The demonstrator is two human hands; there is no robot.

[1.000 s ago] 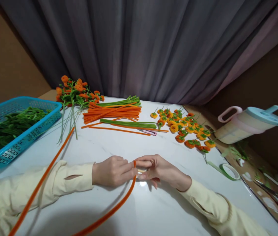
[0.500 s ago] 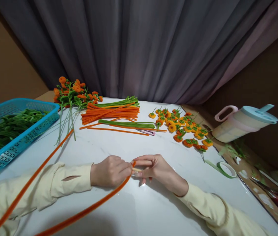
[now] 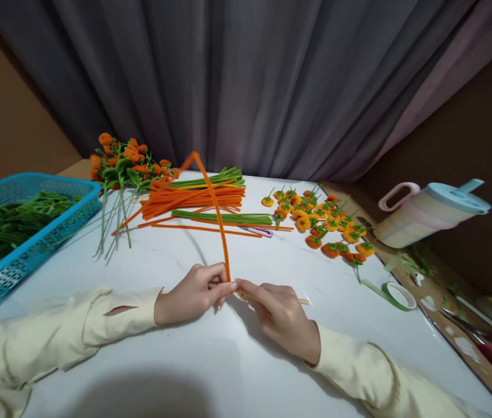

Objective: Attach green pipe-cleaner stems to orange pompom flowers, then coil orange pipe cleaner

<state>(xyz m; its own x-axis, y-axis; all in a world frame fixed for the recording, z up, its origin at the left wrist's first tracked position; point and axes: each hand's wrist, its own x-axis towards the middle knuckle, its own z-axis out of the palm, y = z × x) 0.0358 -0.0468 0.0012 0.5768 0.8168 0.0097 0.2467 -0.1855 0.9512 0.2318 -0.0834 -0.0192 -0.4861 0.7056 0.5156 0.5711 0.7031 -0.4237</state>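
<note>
My left hand (image 3: 196,293) is closed in a pinch at the base of a long orange pipe cleaner (image 3: 219,215). The pipe cleaner rises from the fingertips, bends sharply near the top and drops away to the left. My right hand (image 3: 278,313) is closed around a thin pale stick (image 3: 303,301), whose end pokes out behind the knuckles. Both sets of fingertips meet at the foot of the pipe cleaner, and they hide how it sits against the stick.
Beyond my hands lie orange pipe cleaners (image 3: 194,198) and green pipe cleaners (image 3: 224,218). Yellow-orange flower heads (image 3: 302,223) spread at right, near green tape (image 3: 400,296) and a tumbler (image 3: 420,217). A blue basket (image 3: 32,247) of leaves and orange flowers (image 3: 130,155) stand left.
The pipe cleaner has swung from the near left up and away, now standing above my fingers. My right hand has turned over, its back now uppermost, with the stick's end showing behind it.
</note>
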